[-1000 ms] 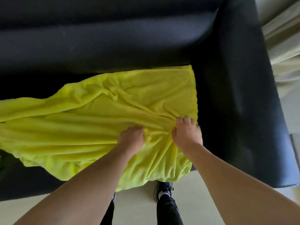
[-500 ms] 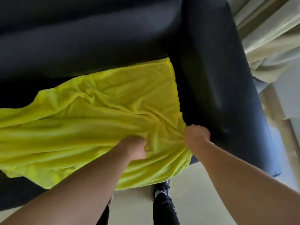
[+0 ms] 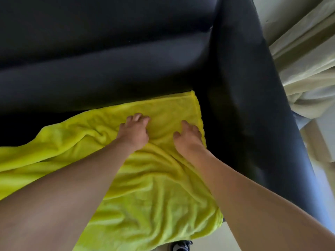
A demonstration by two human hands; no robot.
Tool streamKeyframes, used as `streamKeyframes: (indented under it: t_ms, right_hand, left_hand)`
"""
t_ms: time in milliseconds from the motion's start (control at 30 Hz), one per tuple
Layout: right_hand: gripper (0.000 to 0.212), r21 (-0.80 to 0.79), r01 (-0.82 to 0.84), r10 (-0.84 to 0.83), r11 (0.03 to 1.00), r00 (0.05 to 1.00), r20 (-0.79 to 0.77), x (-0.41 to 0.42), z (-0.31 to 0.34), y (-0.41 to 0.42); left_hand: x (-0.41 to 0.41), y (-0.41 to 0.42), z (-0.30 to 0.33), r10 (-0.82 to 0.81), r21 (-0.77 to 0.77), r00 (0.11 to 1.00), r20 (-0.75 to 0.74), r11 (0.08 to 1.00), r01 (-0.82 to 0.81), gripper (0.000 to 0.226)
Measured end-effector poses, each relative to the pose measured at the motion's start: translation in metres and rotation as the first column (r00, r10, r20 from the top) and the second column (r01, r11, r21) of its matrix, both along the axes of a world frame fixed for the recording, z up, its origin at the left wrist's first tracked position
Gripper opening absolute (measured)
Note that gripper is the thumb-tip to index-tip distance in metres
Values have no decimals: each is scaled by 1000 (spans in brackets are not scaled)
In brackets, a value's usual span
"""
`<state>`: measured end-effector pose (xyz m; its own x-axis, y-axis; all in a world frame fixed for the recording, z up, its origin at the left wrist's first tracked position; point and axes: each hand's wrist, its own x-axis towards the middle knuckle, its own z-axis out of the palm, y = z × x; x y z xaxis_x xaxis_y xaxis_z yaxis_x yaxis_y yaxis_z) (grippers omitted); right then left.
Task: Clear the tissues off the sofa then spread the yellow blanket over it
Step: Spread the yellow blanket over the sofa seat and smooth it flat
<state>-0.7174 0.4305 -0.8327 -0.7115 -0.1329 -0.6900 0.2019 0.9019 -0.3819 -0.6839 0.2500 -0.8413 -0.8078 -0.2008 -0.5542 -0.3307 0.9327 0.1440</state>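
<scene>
Pale floor, shoe toe (image 3: 181, 246) at bottom edge | yellow blanket (image 3: 154, 196) rumpled over dark sofa (image 3: 108, 69) seat, reaching right armrest | left hand (image 3: 134, 132), right hand (image 3: 188, 137) palm-down, fingers spread, pressing blanket | no legible writing

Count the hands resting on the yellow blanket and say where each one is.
2. The left hand lies on the yellow blanket mid-seat; the right hand lies near its edge by the sofa armrest.
</scene>
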Motion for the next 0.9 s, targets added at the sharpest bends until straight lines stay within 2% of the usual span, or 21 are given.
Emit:
streamKeyframes:
  t_ms: [100,167,267,367,433,500,567,633,733,800,900]
  right_hand:
    - [70,148,-60,52,987,997,60,-17,-28,-14]
    - [74,210,-42,35,977,999,36,-28,-42,-7]
    - [81,217,23,-25,976,1000,10,-38,-48,5]
    - [85,267,8,6,964,999,-51,-42,-43,1]
    - [76,344,-30,97,938,979,-178,-45,-34,-7]
    - [65,407,-133,256,904,930,-265,-47,-25,-15]
    - [65,400,-223,339,889,908,-248,-49,-19,-23]
    - [69,347,-312,395,884,897,-200,-46,-15,-35]
    - [65,282,-448,504,848,847,-170,-38,-3,-64]
    - [55,244,-494,540,834,823,-177,-31,6,-87]
    - [48,184,-549,577,815,794,-189,-12,20,-138]
  left_hand:
    - [-10,-1,-25,48,-5,984,173,999,-48,70]
    - [-18,1,-34,34,4,982,184,999,-36,75]
    - [-30,7,-41,-24,39,984,177,999,17,82]
    - [-34,14,-44,-54,52,979,196,998,44,88]
    - [-30,12,-44,-77,56,976,203,996,67,90]
    - [-27,6,-41,-123,71,971,207,991,110,91]
    - [-24,-5,-35,-177,91,969,170,982,164,91]
    - [-16,-23,-25,-195,69,980,45,979,191,85]
    - [5,-61,-9,-117,-34,979,-166,993,113,67]
    - [20,-90,0,-15,-87,984,-175,996,0,61]
    - [49,-151,8,176,-143,980,-98,972,-189,56]
